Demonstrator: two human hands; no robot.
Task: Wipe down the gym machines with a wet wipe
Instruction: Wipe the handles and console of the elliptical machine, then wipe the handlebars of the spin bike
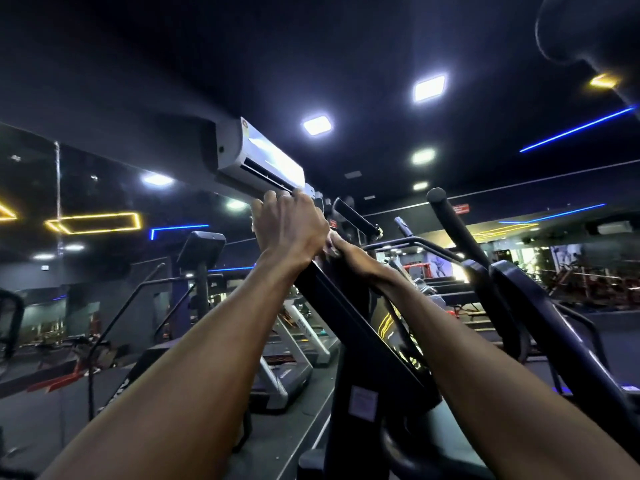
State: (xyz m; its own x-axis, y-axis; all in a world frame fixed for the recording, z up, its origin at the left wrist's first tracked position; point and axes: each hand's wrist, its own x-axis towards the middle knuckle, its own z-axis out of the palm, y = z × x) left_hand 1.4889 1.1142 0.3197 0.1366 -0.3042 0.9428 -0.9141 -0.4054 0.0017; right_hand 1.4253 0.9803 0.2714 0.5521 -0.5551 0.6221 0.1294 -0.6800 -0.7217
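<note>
Wet wipe (pixel 329 244), a pale scrap, shows just at 3 o'clock of the left hand (pixel 289 226), pinched in the right hand (pixel 346 254) against the tilted console (pixel 367 327) of the nearest machine. The left hand curls its fingers over the console's top edge, bracing it. To do the step well, the person should likely keep that brace firm and draw the wipe down the glossy screen in overlapping passes. A label (pixel 362 403) sits at 6 o'clock on the console post; its print is too blurred to read.
</note>
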